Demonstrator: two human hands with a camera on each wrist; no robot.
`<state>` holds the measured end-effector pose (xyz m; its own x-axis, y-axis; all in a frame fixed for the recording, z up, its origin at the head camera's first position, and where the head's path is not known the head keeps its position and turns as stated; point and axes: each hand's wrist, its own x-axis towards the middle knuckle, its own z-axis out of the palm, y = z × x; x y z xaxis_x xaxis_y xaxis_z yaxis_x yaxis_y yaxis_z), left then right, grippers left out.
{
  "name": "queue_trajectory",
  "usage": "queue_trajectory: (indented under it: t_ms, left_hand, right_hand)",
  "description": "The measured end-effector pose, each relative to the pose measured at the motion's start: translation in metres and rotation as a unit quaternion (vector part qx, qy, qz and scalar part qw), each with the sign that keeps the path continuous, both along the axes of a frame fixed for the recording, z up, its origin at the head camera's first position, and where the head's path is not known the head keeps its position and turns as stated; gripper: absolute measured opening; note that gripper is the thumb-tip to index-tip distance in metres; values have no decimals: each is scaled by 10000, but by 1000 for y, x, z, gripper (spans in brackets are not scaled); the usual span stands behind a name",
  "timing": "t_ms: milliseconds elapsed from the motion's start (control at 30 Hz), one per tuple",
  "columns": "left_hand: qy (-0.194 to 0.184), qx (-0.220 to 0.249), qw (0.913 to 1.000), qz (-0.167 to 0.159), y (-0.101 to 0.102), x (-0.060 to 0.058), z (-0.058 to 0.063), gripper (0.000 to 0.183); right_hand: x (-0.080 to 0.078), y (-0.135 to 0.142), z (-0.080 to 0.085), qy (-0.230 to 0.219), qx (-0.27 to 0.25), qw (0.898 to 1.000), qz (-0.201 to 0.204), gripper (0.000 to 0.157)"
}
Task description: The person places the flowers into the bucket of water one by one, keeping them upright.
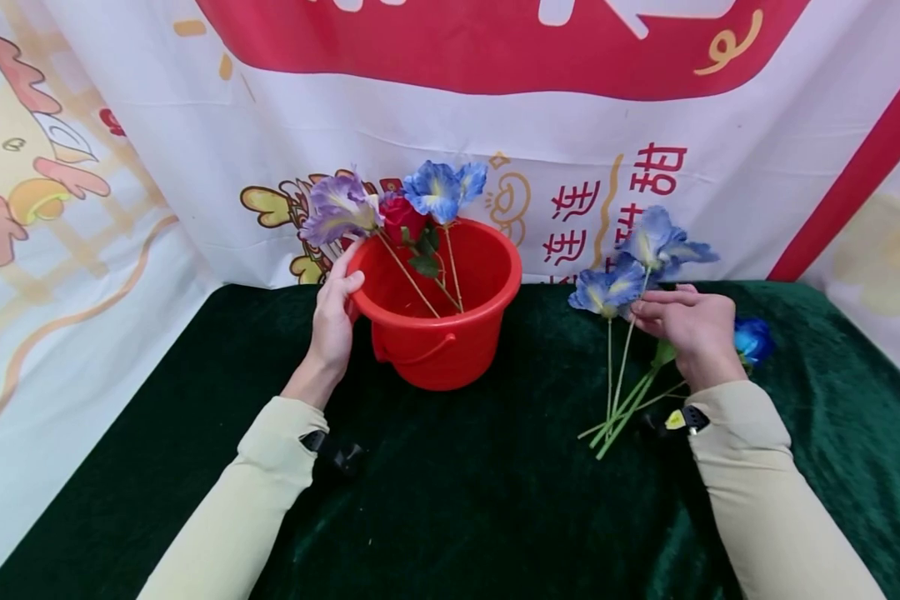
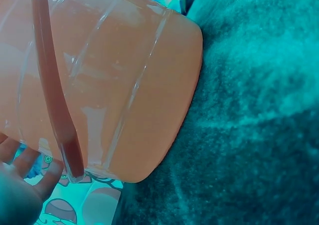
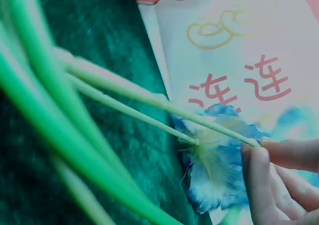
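On my feed I see the left hand (image 1: 330, 317) holding a round red plastic bucket (image 1: 442, 354) by its side, on the dark-green velvet-covered counter (image 1: 457, 500). Well apart, the right hand (image 1: 693, 329), grip narrow, pinches a ruffled light-blue long-stemmed flower (image 1: 654, 237), seemingly above crossed green stems (image 1: 626, 417).

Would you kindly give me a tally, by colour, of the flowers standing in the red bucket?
Purple flower: 1
Red rose: 1
Blue flower: 1
Total in the red bucket: 3
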<state>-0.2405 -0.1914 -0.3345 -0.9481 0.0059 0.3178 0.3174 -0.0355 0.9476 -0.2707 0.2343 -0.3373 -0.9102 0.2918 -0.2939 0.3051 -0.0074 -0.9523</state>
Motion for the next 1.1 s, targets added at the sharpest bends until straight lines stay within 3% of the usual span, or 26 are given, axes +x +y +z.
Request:
queue_trajectory:
  t_ms: [133,400,767,1100]
  left_hand:
    - [33,7,10000,25,-1,0,-1,63]
    - [89,17,9999,48,2,-1,-1,63]
    - [91,-15,9999,95,2,1,-1,63]
    - [43,0,10000,41,3,0,-1,63]
  right_hand:
    - [1,1,2,168,-499,9984,-214,33]
    - [1,1,9,163,-1183,9909,-620,49]
    - [6,-5,22,303,-2243,9739,-163,70]
    - [9,-7,28,303,-2332,9719,-84,74]
